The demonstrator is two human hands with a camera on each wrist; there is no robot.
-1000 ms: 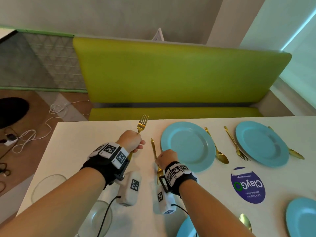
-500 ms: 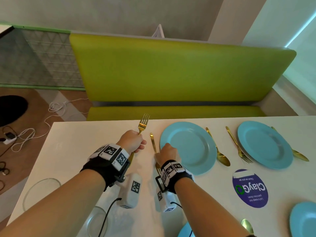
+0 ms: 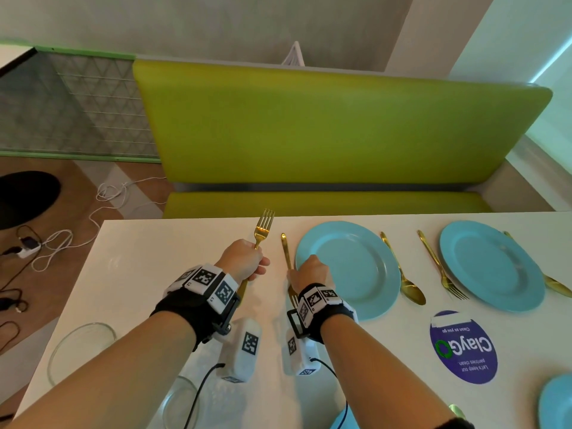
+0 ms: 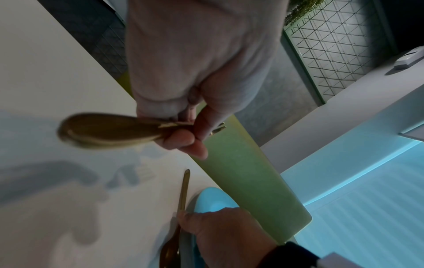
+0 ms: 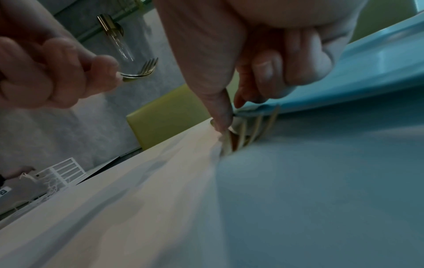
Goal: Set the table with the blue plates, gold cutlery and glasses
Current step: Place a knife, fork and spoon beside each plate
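My left hand (image 3: 244, 264) grips a gold fork (image 3: 264, 226) by its handle, tines raised toward the far table edge; its handle end (image 4: 110, 130) sticks out below the fist. A second gold fork (image 3: 285, 249) lies on the white table (image 3: 154, 258) just left of a blue plate (image 3: 349, 267). My right hand (image 3: 309, 270) pinches this fork near its neck with thumb and fingertip. In the right wrist view its tines (image 5: 250, 130) lie flat beside the plate's rim (image 5: 344, 72).
A gold spoon (image 3: 402, 274), another fork (image 3: 442, 267) and a second blue plate (image 3: 492, 264) lie to the right. Clear glass dishes (image 3: 80, 345) sit near the front left. A purple sticker (image 3: 462, 346) and another blue plate (image 3: 557, 400) are at the front right. A green bench (image 3: 325, 128) stands beyond.
My right hand has slid the lying fork a little toward the far edge, along the plate's left side. The left hand has stayed where it was with its fork.
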